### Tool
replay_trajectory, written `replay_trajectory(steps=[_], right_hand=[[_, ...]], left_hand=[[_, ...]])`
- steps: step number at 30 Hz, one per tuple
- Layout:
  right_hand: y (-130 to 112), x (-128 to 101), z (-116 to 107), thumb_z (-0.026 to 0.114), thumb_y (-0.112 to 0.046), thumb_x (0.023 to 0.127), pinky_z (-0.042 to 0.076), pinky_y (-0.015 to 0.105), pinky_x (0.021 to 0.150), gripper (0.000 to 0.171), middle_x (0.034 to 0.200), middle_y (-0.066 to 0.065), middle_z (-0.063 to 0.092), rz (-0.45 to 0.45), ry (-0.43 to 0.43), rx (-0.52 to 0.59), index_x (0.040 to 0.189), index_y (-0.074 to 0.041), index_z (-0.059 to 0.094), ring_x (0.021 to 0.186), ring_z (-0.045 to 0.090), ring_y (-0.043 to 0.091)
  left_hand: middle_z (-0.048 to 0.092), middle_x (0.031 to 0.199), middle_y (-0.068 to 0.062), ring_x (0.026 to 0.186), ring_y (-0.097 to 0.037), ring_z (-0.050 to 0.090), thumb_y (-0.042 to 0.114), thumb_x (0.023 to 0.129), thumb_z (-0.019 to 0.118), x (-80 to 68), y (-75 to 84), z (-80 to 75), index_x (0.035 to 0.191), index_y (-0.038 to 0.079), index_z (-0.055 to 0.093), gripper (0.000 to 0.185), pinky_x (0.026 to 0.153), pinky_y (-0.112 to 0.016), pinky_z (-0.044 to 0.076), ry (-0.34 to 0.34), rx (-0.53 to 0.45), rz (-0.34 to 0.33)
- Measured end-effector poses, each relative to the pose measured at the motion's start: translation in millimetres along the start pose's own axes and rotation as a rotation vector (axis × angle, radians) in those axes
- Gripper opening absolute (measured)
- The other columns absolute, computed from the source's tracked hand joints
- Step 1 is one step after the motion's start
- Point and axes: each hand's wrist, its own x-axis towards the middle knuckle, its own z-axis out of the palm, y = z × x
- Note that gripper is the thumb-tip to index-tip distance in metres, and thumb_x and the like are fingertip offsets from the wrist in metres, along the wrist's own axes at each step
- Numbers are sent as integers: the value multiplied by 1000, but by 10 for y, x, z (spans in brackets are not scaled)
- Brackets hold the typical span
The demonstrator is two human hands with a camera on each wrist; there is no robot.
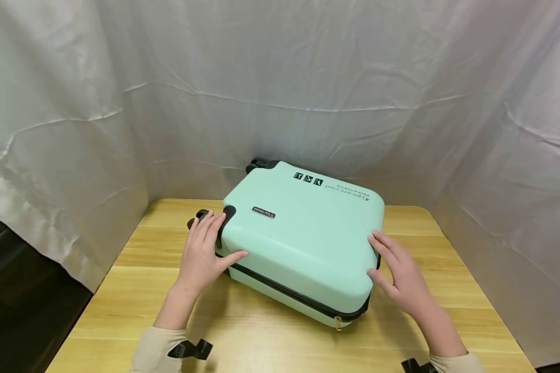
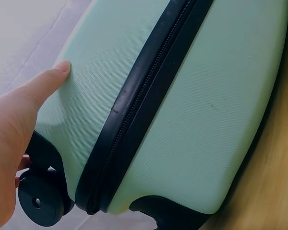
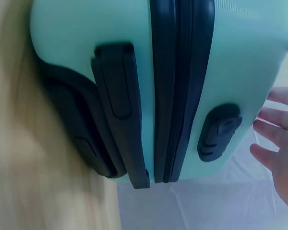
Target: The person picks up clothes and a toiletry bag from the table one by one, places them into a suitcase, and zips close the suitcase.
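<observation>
Suitcase (image 1: 303,233) between both hands, underside and far wheels hidden

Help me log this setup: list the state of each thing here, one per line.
suitcase: lying flat on the table, zipped shut
zipper pull: hangs at near corner
left hand: open, resting by a wheel
right hand: open, touching the lid corner
</observation>
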Motion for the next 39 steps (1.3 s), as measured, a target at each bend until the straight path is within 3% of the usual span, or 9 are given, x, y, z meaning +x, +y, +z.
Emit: replay_trajectory(steps=[4, 11, 20, 26, 31, 39], right_hand=[[-145, -55, 1, 46, -56, 97, 21, 20, 119, 70, 136, 23, 55, -47, 49, 4, 132, 4, 56, 136, 44, 24], [-315, -106, 85, 60, -62, 86, 25, 27, 120, 83, 129, 29, 56, -136, 129, -18, 127, 10, 57, 131, 48, 34], [-340, -118, 129, 65, -63, 82, 26, 26, 120, 88, 128, 30, 55, -102, 158, 32, 127, 12, 56, 134, 45, 32], [-222, -115, 135, 65, -62, 83, 25, 30, 120, 86, 132, 28, 56, -90, 161, 38, 128, 11, 56, 137, 44, 34], [-144, -129, 140, 63, -62, 84, 24, 29, 121, 84, 134, 25, 56, -30, 145, 26, 130, 7, 57, 139, 42, 33], [-49, -122, 147, 58, -58, 89, 24, 27, 121, 74, 130, 22, 60, 59, 184, -25, 130, 3, 59, 139, 43, 28]], left_hand=[[60, 129, -21, 129, -39, 51, 79, 77, 52, 5, 3, 11, 134, -1, 54, 99, 111, -60, 32, 11, 0, 3], [60, 130, -21, 127, -38, 53, 79, 77, 52, 1, 6, 10, 133, -2, 54, 99, 110, -61, 33, 23, 17, 19], [63, 126, -21, 121, -38, 57, 79, 78, 51, 16, 14, 11, 130, -3, 57, 98, 107, -62, 37, 44, 46, 47], [64, 123, -22, 119, -39, 58, 78, 78, 54, 18, 72, 28, 129, -4, 57, 97, 104, -62, 39, 57, 84, 48], [64, 122, -23, 116, -39, 60, 76, 78, 56, 13, 137, 58, 129, -4, 57, 95, 104, -63, 40, 70, 125, 36], [65, 118, -24, 111, -38, 62, 59, 71, 75, 12, 283, 84, 129, -4, 57, 88, 105, -61, 40, 60, 201, 35]])
